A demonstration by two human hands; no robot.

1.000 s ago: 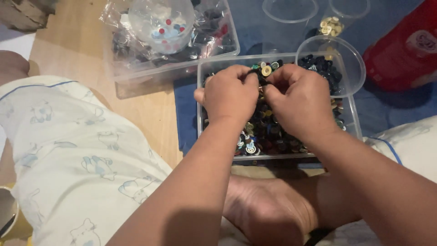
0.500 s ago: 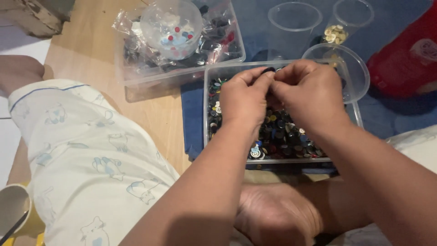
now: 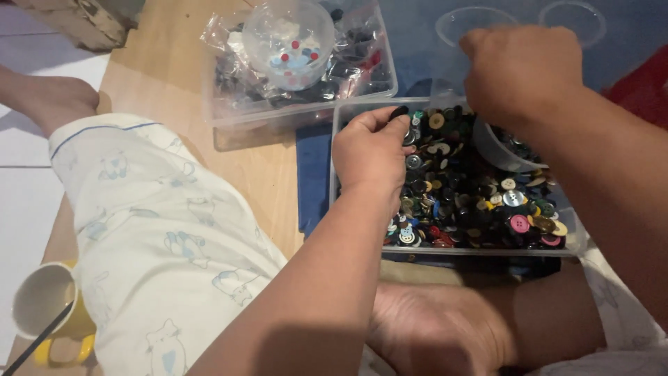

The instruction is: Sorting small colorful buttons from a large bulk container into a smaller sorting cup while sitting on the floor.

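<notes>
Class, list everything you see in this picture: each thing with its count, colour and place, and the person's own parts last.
Clear tray: one, right, full of mixed buttons.
Black button: one, pinched by the left hand.
Small clear cup: one, inside the tray, under the right hand.
Second clear tray: one, top centre, holds bagged dark pieces.
Clear bowl: one, on that bag, red and white bits inside.
Empty clear cups: two, top right.
Mug: one, yellow, bottom left.
Left hand: over the tray.
Right hand: closed, above the cup.
</notes>
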